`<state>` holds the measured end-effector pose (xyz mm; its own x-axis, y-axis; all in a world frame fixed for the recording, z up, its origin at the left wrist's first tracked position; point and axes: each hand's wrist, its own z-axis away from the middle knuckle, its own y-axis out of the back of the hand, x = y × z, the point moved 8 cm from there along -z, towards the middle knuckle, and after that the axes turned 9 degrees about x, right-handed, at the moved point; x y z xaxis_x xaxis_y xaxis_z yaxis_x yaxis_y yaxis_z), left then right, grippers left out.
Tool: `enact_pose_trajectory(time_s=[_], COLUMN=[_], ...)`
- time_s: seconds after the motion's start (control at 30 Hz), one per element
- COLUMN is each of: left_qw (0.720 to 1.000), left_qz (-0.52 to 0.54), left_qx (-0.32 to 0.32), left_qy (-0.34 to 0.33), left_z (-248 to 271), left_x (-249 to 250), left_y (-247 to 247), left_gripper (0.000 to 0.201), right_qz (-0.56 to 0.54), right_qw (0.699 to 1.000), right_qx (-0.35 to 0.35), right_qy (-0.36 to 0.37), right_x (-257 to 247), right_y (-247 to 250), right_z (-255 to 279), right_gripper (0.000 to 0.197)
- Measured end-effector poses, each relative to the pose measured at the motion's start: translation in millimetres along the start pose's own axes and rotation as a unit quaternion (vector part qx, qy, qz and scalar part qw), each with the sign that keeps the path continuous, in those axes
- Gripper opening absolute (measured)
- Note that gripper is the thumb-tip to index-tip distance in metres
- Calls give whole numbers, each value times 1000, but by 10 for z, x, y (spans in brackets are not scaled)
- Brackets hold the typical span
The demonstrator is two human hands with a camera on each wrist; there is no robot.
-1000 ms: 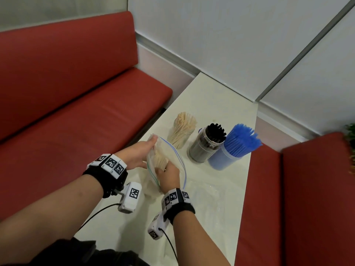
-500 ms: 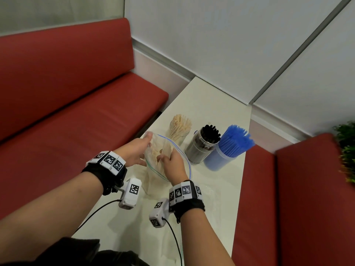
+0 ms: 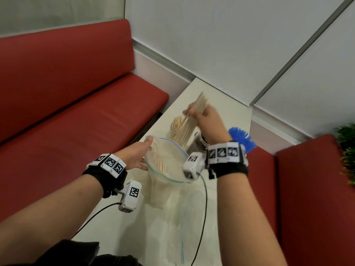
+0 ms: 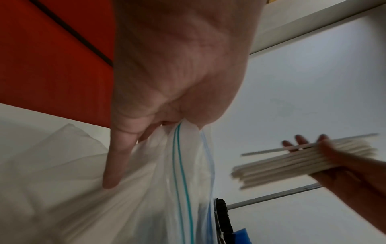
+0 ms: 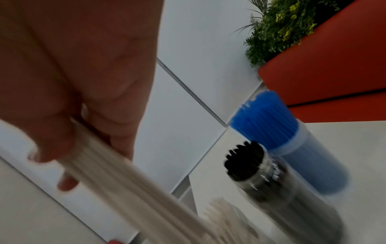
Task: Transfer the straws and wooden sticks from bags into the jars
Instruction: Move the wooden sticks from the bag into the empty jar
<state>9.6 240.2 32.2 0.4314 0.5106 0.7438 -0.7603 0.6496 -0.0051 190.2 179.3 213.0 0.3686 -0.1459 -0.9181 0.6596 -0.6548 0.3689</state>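
Note:
My right hand (image 3: 199,114) grips a bundle of wooden sticks (image 3: 189,123), lifted clear of the bag and tilted over the stick jar (image 3: 175,127). The same bundle (image 5: 117,178) fills the right wrist view, and the bundle (image 4: 296,163) also shows at the right of the left wrist view. My left hand (image 3: 142,150) pinches the rim of the open zip bag (image 3: 169,164), which still holds several sticks (image 3: 159,164). That pinch on the bag's zip edge (image 4: 179,137) is plain from the left wrist. A jar of black straws (image 5: 256,173) and a jar of blue straws (image 5: 277,132) stand beside the stick jar.
The white table (image 3: 222,104) runs between two red benches, the left bench (image 3: 76,112) and the right bench (image 3: 311,179). An empty clear bag (image 3: 178,231) lies flat on the table near me. A green plant (image 3: 347,148) sits at the far right.
My right hand has come out of the bag with a bundle of sticks and risen toward the stick jar. The left hand keeps holding the bag's rim.

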Motion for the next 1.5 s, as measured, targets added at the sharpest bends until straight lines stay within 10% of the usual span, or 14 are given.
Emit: enact_pose_trajectory(time_s=[0.23, 0.63, 1.0, 1.3, 1.5], left_qw=[1000, 999, 998, 999, 999], left_qz=[4, 26, 41, 24, 27], left_qx=[8, 14, 20, 11, 16], left_qy=[12, 24, 33, 30, 29], left_z=[-92, -435, -633, -647, -645], left_x=[11, 51, 19, -3, -11], left_y=[48, 150, 218, 203, 241], left_gripper=[61, 52, 56, 62, 61], right_qz=[-49, -36, -12, -8, -43], right_qw=[982, 982, 981, 972, 979], right_qx=[175, 183, 193, 179, 179], right_qy=[51, -34, -3, -153, -91], right_x=[-209, 779, 703, 1429, 1259], right_y=[476, -1, 79, -214, -183], right_z=[-698, -983, -1171, -877, -963], right_gripper=[11, 17, 25, 17, 13])
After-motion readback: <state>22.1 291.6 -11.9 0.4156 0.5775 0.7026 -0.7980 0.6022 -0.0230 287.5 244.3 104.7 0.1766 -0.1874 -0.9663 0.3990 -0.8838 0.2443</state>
